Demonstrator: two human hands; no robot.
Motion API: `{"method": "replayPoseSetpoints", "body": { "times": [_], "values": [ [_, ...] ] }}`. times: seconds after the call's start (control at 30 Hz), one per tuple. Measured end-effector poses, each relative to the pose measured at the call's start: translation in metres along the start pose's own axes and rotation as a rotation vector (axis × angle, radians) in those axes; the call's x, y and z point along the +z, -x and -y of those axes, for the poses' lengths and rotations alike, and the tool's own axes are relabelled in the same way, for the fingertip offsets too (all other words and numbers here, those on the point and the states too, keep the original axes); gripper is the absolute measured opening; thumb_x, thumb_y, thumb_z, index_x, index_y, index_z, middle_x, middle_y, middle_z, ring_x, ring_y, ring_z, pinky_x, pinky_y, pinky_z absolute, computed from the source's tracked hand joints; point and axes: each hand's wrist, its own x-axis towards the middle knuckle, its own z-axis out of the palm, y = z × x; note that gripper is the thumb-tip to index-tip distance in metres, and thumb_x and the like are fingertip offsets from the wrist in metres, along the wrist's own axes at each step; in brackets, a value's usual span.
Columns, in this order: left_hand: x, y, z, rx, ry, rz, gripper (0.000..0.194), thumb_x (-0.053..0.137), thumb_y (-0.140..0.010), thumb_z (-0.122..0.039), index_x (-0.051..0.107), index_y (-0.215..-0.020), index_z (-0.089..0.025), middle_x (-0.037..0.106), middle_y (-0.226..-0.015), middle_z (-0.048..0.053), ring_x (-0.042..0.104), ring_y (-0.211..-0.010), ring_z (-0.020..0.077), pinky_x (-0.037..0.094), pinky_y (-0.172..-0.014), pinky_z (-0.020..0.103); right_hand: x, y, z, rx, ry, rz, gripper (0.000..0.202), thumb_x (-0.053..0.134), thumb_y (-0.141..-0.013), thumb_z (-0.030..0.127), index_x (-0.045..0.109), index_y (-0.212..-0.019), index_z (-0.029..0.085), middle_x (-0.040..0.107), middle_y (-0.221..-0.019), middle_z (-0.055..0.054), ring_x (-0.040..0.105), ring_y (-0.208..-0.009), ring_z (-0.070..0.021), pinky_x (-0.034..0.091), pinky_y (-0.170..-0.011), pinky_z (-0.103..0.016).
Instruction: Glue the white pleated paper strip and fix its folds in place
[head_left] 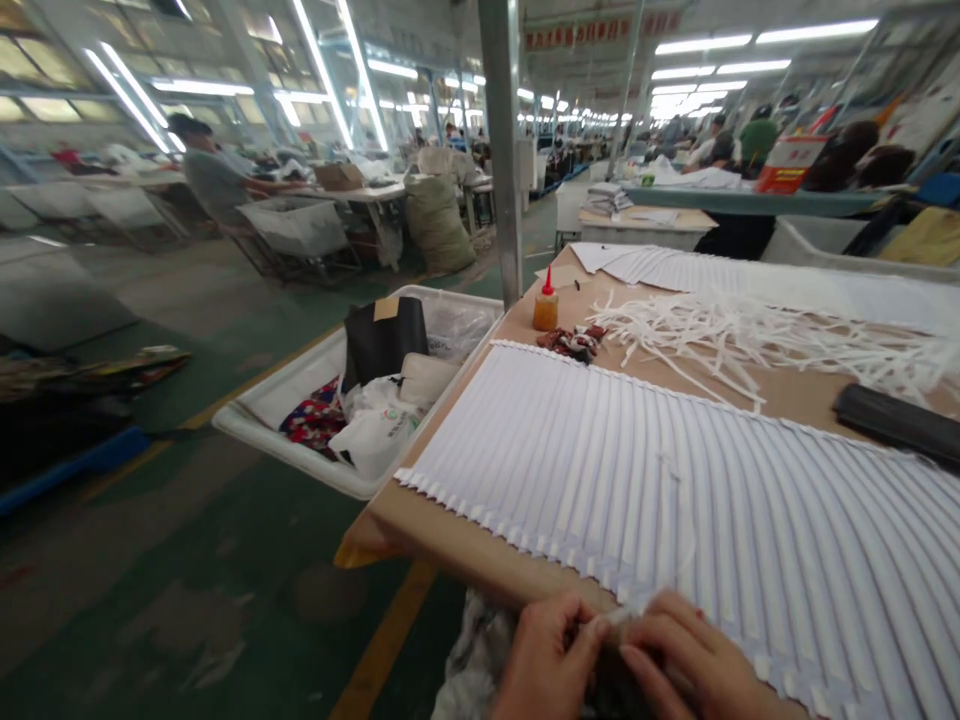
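Both hands at the near edge of the brown cardboard-topped bench (795,395). Left hand (544,660) and right hand (694,665) meet fingertip to fingertip, fingers pinched narrow on a thin white paper strip (626,612); a small dark item under them, too hidden to identify. Just beyond the hands: long row of overlapped white paper strips (675,500). Farther back: loose pile of white strip offcuts (750,335), amber glue bottle with red nozzle (545,305). White plastic bin (300,400) left of bench.

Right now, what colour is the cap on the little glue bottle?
Red: the cap tops an amber bottle, seen in the head view.
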Motion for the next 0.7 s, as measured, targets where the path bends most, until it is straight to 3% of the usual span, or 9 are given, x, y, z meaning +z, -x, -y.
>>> {"method": "replayPoseSetpoints", "body": {
  "times": [0.03, 0.1, 0.17, 0.23, 0.33, 0.53, 0.7],
  "values": [
    [0.001, 0.003, -0.004, 0.023, -0.001, -0.01, 0.044, 0.062, -0.094, -0.057, 0.06, -0.071, -0.019, 0.059, -0.068, 0.001, 0.05, -0.069, 0.0158, 0.038, -0.066, 0.027, -0.01, -0.007, 0.007, -0.159, 0.155, -0.014, 0.02, 0.063, -0.105, 0.032, 0.08, -0.113, 0.029, 0.082, -0.107, -0.006, 0.075, -0.106, -0.0214, 0.058, -0.094, -0.031],
    [0.002, 0.008, -0.011, 0.05, 0.021, -0.06, 0.036, 0.063, -0.094, -0.047, 0.059, -0.071, -0.019, 0.059, -0.069, 0.0, 0.05, -0.07, 0.0152, 0.037, -0.066, 0.027, -0.024, -0.024, 0.017, -0.271, 0.297, 0.019, 0.027, 0.063, -0.104, 0.026, 0.077, -0.127, 0.03, 0.081, -0.119, -0.006, 0.073, -0.116, -0.0232, 0.055, -0.103, -0.035],
    [0.001, 0.011, -0.016, 0.029, 0.071, -0.108, 0.034, 0.063, -0.096, -0.044, 0.059, -0.072, -0.02, 0.057, -0.066, -0.001, 0.05, -0.066, 0.0142, 0.037, -0.063, 0.026, -0.031, -0.039, 0.02, -0.14, 0.25, 0.182, 0.02, 0.059, -0.107, 0.031, 0.078, -0.113, 0.026, 0.081, -0.104, -0.005, 0.075, -0.098, -0.02, 0.056, -0.089, -0.031],
    [0.0, 0.012, -0.017, -0.025, 0.151, -0.118, 0.032, 0.06, -0.098, -0.044, 0.062, -0.076, -0.02, 0.057, -0.063, -0.002, 0.049, -0.059, 0.0129, 0.037, -0.059, 0.025, -0.032, -0.05, 0.017, 0.05, 0.137, 0.351, 0.029, 0.053, -0.11, 0.037, 0.075, -0.096, 0.024, 0.076, -0.089, -0.004, 0.071, -0.082, -0.0173, 0.054, -0.075, -0.028],
    [-0.002, 0.008, -0.014, -0.102, 0.267, -0.097, 0.029, 0.057, -0.099, -0.043, 0.065, -0.085, -0.019, 0.061, -0.065, -0.002, 0.048, -0.05, 0.0112, 0.037, -0.052, 0.023, -0.032, -0.068, 0.008, 0.178, 0.085, 0.421, 0.032, 0.051, -0.106, 0.039, 0.073, -0.09, 0.022, 0.075, -0.085, -0.005, 0.069, -0.078, -0.0187, 0.05, -0.07, -0.029],
    [-0.011, -0.001, -0.003, -0.143, 0.306, -0.164, 0.026, 0.059, -0.1, -0.041, 0.059, -0.084, -0.021, 0.06, -0.06, -0.004, 0.048, -0.044, 0.0105, 0.036, -0.048, 0.022, -0.026, -0.126, -0.004, 0.128, 0.231, 0.545, 0.023, 0.057, -0.097, 0.037, 0.073, -0.087, 0.023, 0.075, -0.081, -0.004, 0.068, -0.074, -0.0201, 0.046, -0.069, -0.031],
    [-0.028, 0.005, -0.002, 0.009, 0.059, -0.296, 0.022, 0.059, -0.102, -0.028, 0.065, -0.083, -0.02, 0.066, -0.068, -0.002, 0.062, -0.062, 0.0139, 0.044, -0.062, 0.024, -0.021, -0.162, 0.0, 0.033, 0.461, 0.563, 0.02, 0.058, -0.097, 0.032, 0.072, -0.087, 0.024, 0.077, -0.085, -0.004, 0.071, -0.077, -0.0212, 0.043, -0.07, -0.032]
  ]
}}
